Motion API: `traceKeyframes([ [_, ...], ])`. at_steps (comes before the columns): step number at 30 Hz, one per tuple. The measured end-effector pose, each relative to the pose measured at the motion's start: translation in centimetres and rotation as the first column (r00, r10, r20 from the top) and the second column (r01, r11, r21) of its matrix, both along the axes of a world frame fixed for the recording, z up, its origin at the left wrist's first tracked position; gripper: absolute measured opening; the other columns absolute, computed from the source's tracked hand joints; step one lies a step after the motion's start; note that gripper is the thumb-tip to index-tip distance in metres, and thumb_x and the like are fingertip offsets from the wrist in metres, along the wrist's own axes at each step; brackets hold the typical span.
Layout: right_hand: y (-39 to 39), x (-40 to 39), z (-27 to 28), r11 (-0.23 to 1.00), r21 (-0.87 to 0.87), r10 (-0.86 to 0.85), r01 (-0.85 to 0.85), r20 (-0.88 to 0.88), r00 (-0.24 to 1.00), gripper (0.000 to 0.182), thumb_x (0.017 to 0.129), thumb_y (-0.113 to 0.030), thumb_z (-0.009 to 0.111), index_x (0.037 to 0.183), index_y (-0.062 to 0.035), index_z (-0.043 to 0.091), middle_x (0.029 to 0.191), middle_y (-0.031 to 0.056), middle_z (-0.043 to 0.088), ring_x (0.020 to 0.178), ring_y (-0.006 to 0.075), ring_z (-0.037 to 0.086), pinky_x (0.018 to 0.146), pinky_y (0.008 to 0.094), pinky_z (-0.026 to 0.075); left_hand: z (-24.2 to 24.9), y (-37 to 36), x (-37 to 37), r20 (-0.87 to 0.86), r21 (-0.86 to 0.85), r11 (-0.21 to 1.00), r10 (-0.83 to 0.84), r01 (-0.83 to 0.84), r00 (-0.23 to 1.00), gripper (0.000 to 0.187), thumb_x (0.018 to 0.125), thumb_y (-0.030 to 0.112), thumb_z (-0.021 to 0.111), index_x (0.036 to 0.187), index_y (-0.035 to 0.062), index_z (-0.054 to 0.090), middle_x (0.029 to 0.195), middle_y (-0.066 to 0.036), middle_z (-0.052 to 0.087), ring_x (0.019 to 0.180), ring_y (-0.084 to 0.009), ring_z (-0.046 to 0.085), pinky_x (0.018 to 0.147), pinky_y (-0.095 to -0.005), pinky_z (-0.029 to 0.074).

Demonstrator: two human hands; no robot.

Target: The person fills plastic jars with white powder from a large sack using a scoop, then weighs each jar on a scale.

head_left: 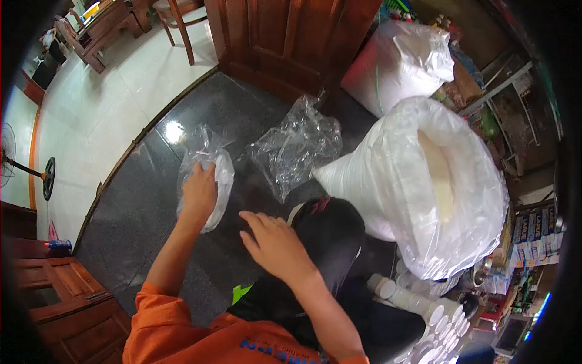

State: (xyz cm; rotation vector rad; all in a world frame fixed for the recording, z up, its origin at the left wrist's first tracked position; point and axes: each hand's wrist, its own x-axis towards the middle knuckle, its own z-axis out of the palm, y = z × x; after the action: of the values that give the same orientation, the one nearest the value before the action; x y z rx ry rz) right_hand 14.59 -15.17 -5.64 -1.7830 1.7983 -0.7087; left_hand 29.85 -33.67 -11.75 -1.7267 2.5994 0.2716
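My left hand (199, 193) lies flat on a filled plastic bag (209, 176) resting on the dark floor (139, 206), pressing rather than gripping it. My right hand (276, 242) hovers released and empty above my knee, near an empty crumpled bag (297, 145).

Seated low, seen from above, in an orange short-sleeved shirt (200, 340) and black trousers (333, 242), one knee raised toward the middle of the view. Bare left arm (170, 255) stretched forward and away from that raised knee, elbow nearly straight, forearm angled up the frame. Left hand (199, 193) lying palm down, fingers together and slightly curled, pressing flat. Bare right arm (321, 309) bent at the elbow, forearm running along the near side of the knee. Right hand (274, 242) just beside the knee, palm down, fingers loosely spread and pointing left, closed on nothing.
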Motion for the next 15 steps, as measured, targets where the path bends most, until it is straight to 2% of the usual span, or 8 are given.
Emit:
traceKeyframes([
  [5,0.2,0.1,-0.4,0.996,-0.084,-0.020,0.023,0.042,0.999,0.040,0.104,-0.024,0.061,0.138,-0.0040,0.060,0.120,0.0187,0.070,0.109,0.0401,0.068,0.098,0.0499,0.052,-1.6,-4.1,0.3,-0.205,0.270,0.943,-0.141,0.194,0.969,0.026,0.098,0.017,0.070,0.111,-0.0056,0.067,0.100,-0.035,0.071,0.081,-0.0456,0.074,0.071,-0.0522,0.061],
  [7,0.2,-0.1,-0.3,0.996,-0.086,-0.036,0.040,0.042,0.998,0.039,0.104,-0.024,0.061,0.137,-0.0040,0.060,0.120,0.0187,0.070,0.109,0.0401,0.068,0.098,0.0506,0.052,-11.2,-8.1,1.6,-0.492,0.636,0.761,0.275,0.125,0.826,0.023,0.088,0.021,0.077,0.094,-0.0015,0.076,0.097,-0.026,0.073,0.090,-0.0437,0.073,0.085,-0.0499,0.058],
  [8,0.3,0.2,-0.3,0.997,-0.079,-0.012,0.016,0.046,0.999,0.038,0.104,-0.023,0.061,0.137,-0.0045,0.061,0.120,0.0190,0.070,0.109,0.0398,0.068,0.097,0.0511,0.052,-19.2,-11.9,4.8,-0.535,0.390,0.860,-0.080,0.330,0.841,0.022,0.088,0.018,0.076,0.094,-0.0029,0.074,0.095,-0.025,0.073,0.096,-0.0441,0.071,0.092,-0.0494,0.056],
  [9,0.4,0.1,-0.3,0.997,-0.072,-0.008,0.011,0.039,0.999,0.037,0.103,-0.022,0.061,0.136,-0.0050,0.061,0.121,0.0194,0.070,0.109,0.0395,0.068,0.096,0.0516,0.052,-13.8,-10.5,2.5,0.056,0.265,0.922,-0.308,0.283,0.950,0.024,0.086,0.007,0.072,0.107,-0.0038,0.071,0.105,-0.026,0.073,0.107,-0.0457,0.067,0.098,-0.0509,0.052],
  [11,0.3,0.2,-0.6,0.997,-0.066,0.038,-0.038,0.005,0.999,0.035,0.102,-0.019,0.060,0.131,-0.0002,0.062,0.120,0.0204,0.070,0.108,0.0397,0.069,0.094,0.0521,0.053,-27.4,-16.2,7.0,-0.068,-0.013,0.986,-0.166,0.166,0.984,0.039,0.080,0.001,0.068,0.120,0.0008,0.069,0.125,-0.027,0.068,0.118,-0.0478,0.062,0.107,-0.0529,0.048],
  [13,0.3,0.2,-0.6,0.999,0.029,0.018,-0.019,0.041,0.999,0.032,0.096,-0.012,0.059,0.124,0.0033,0.064,0.115,0.0218,0.071,0.105,0.0400,0.070,0.093,0.0513,0.054,-22.2,-13.8,7.7,0.097,-0.028,0.923,-0.380,0.384,0.920,0.073,0.079,0.004,0.077,0.149,0.0057,0.057,0.156,-0.017,0.055,0.150,-0.0418,0.043,0.127,-0.0552,0.027],
  [14,0.8,0.2,-1.0,1.000,-0.021,0.010,-0.010,-0.002,1.000,0.031,0.093,-0.007,0.058,0.122,0.0033,0.065,0.110,0.0229,0.070,0.101,0.0415,0.069,0.091,0.0511,0.054,-30.7,-18.8,10.6,-0.158,-0.238,0.858,-0.496,0.455,0.854,0.088,0.076,0.009,0.083,0.157,0.0072,0.050,0.169,-0.012,0.042,0.158,-0.0409,0.032,0.130,-0.0557,0.022],
  [15,1.0,0.5,-1.4,0.998,-0.047,-0.026,0.028,0.054,0.998,0.032,0.091,-0.005,0.060,0.122,0.0044,0.063,0.106,0.0228,0.069,0.099,0.0421,0.068,0.092,0.0512,0.053,-28.0,-19.0,9.8,0.121,-0.096,0.795,-0.588,0.599,0.799,0.098,0.074,0.011,0.086,0.162,0.0076,0.042,0.169,-0.015,0.039,0.158,-0.0418,0.030,0.131,-0.0547,0.021],
])
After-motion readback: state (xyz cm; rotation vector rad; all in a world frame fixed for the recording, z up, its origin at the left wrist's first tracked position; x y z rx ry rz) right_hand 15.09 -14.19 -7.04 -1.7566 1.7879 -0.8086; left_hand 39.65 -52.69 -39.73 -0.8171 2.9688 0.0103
